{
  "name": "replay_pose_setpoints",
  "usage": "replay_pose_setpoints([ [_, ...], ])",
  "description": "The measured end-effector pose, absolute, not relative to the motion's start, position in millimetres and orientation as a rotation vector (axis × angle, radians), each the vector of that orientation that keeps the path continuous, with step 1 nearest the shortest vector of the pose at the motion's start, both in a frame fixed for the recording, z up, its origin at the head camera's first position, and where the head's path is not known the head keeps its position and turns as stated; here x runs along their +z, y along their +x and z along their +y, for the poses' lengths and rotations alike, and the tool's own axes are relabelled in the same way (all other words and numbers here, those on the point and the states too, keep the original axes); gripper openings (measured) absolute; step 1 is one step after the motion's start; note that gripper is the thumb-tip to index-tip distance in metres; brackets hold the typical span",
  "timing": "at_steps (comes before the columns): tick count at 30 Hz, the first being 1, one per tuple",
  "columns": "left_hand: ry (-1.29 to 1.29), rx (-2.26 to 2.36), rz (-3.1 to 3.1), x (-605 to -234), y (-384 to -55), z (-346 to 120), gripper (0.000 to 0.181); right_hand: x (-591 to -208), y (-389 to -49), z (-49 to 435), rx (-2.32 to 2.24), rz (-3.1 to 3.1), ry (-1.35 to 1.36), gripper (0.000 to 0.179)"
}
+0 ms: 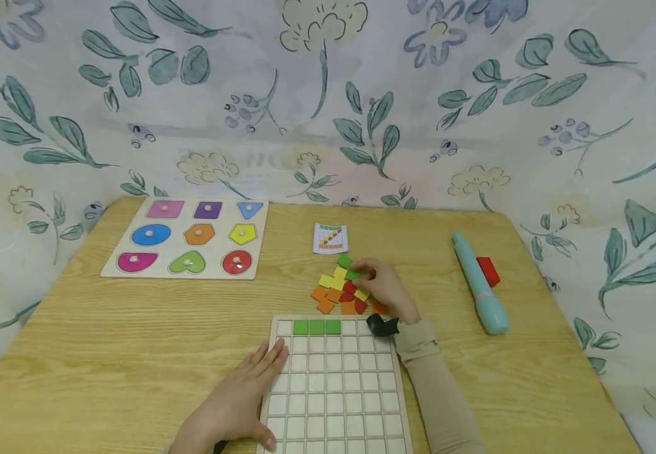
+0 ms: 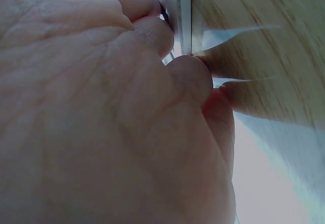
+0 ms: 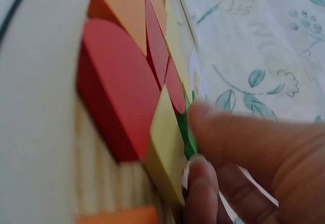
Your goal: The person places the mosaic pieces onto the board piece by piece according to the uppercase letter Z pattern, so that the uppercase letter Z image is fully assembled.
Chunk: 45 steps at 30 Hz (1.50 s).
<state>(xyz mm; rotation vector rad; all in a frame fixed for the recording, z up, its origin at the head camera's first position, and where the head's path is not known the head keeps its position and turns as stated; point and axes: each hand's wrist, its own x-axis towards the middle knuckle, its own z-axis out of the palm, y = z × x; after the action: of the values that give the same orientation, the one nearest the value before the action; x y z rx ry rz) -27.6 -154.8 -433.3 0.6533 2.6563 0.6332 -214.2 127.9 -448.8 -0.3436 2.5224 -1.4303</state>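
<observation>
My left hand lies spread along the left edge of a white grid board, fingertips and thumb resting on its frame. In the left wrist view its palm fills most of the picture beside the board's rim. Three green square tiles sit side by side in the board's top row. Beyond the board my right hand reaches into a pile of coloured tiles. Thumb and finger pinch a green tile, next to a yellow tile and red rounded pieces.
A small pattern card lies behind the pile. At the back left is a knobbed shape puzzle. On the right lie a turquoise bottle-shaped thing and a red block. A floral cloth hangs behind the wooden table.
</observation>
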Motion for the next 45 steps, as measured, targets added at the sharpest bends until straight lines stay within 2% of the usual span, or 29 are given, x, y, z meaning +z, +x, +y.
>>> replay_pose_setpoints([
  [12,0.631,0.664,2.644,-432,-27,-157,0.136,-453,-209,119,-1.246,2.629,-0.478,0.033],
  [25,0.638,0.658,2.658,-433,-26,-159,0.136,-451,-204,125,-1.444,2.546,-0.324,0.015],
  [36,0.629,0.664,2.615,-429,-29,-156,0.136,-438,-182,146,-1.383,2.519,-0.417,0.011],
  [45,0.640,0.660,2.629,-427,-27,-156,0.135,-441,-176,141,-1.247,2.349,-0.561,0.005],
])
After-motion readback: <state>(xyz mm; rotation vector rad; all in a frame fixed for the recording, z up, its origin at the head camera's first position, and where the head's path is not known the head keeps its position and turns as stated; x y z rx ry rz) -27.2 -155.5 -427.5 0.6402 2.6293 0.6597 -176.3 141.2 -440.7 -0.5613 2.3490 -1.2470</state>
